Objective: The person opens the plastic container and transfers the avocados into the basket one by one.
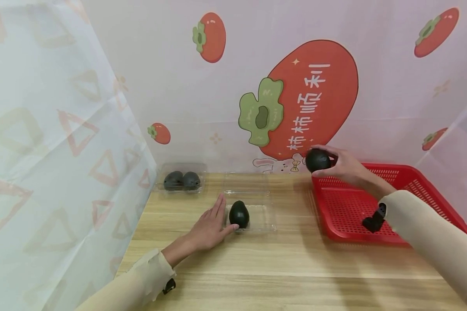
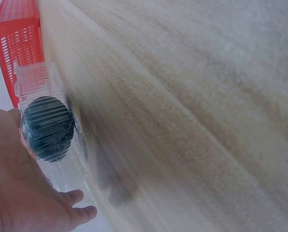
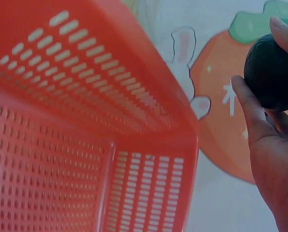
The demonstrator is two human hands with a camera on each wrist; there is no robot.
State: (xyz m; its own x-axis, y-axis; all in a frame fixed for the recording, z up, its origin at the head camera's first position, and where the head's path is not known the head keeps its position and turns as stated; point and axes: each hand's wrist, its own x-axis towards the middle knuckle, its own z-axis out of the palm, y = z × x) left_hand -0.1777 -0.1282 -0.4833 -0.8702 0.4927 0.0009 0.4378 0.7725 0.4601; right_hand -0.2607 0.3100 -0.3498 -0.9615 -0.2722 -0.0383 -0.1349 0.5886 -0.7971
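My right hand [image 1: 336, 163] grips a dark green avocado [image 1: 317, 160] in the air above the far left corner of the red basket [image 1: 354, 207]; the right wrist view shows the fingers curled round the avocado [image 3: 272, 72]. A second avocado [image 1: 239, 214] sits in an open clear plastic clamshell box [image 1: 257, 216] at the table's middle. My left hand [image 1: 212, 224] lies flat with straight fingers against the box's left side, touching it. In the left wrist view the left hand [image 2: 23, 193] rests against the ribbed box [image 2: 50, 140] with the avocado [image 2: 50, 128] inside.
A closed clear box [image 1: 180, 178] with two avocados stands at the table's back left. The wooden table [image 1: 280, 268] runs to the near edge. Printed cloth walls close in the left side and back. The red basket's mesh floor [image 3: 47, 159] holds no fruit.
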